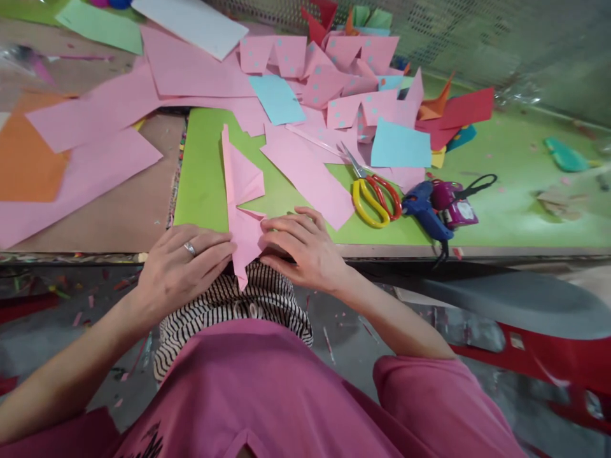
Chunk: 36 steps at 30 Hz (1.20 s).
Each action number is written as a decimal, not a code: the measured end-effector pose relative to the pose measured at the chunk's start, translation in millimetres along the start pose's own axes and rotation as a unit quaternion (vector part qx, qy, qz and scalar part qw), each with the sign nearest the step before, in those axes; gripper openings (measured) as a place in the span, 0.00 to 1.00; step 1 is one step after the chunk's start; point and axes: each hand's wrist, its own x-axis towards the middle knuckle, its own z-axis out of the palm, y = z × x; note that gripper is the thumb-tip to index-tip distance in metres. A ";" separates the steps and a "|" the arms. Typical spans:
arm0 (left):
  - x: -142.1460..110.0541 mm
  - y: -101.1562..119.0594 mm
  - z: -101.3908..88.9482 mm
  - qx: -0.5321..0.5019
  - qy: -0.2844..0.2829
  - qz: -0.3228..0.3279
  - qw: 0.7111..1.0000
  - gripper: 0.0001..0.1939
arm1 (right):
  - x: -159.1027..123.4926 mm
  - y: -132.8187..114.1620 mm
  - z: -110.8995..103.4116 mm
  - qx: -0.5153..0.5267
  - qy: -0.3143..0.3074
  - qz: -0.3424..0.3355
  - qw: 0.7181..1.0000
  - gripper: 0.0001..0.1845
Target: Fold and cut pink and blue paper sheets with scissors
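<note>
A folded piece of pink paper stands out from the table's front edge, its lower tip hanging over my lap. It has a narrow folded strip along its left side and pointed flaps on the right. My left hand, with a ring on one finger, grips the paper's lower left edge; its thumb is hidden. At the lower right edge, my right hand holds the paper between bent fingers and thumb. A flat pink sheet lies just beyond my right hand. Scissors with yellow and red handles rest to its right.
A blue glue gun and a purple object with a black loop lie right of the scissors. Folded pink dotted paper pieces pile up at the back. Blue cards, orange paper and a white sheet lie around.
</note>
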 end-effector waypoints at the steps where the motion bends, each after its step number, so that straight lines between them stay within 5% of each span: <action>1: -0.2 0.9 -1.4 0.012 -0.009 0.009 1.000 0.11 | 0.1 -0.4 0.3 -0.006 0.004 -0.003 1.000 0.10; 6: -2.7 4.7 -6.2 0.047 -0.051 0.043 0.997 0.14 | -0.8 -1.8 1.2 -0.016 0.011 -0.007 1.000 0.07; 11: 4.0 10.0 0.6 0.000 -0.028 -0.090 0.996 0.04 | 1.6 -1.1 -1.2 0.027 0.004 0.019 0.999 0.12; 14: 11.7 11.4 4.6 -0.013 -0.038 -0.151 0.988 0.08 | 4.5 -0.9 -1.9 0.050 0.015 0.033 0.998 0.11; 29: 27.3 16.3 7.7 0.023 -0.074 -0.271 0.959 0.07 | 7.6 -0.6 3.3 0.077 0.031 0.062 0.995 0.06; 36: 17.1 10.6 8.7 -0.002 -0.054 -0.166 0.985 0.15 | 5.3 1.0 4.2 0.060 0.020 0.061 0.996 0.09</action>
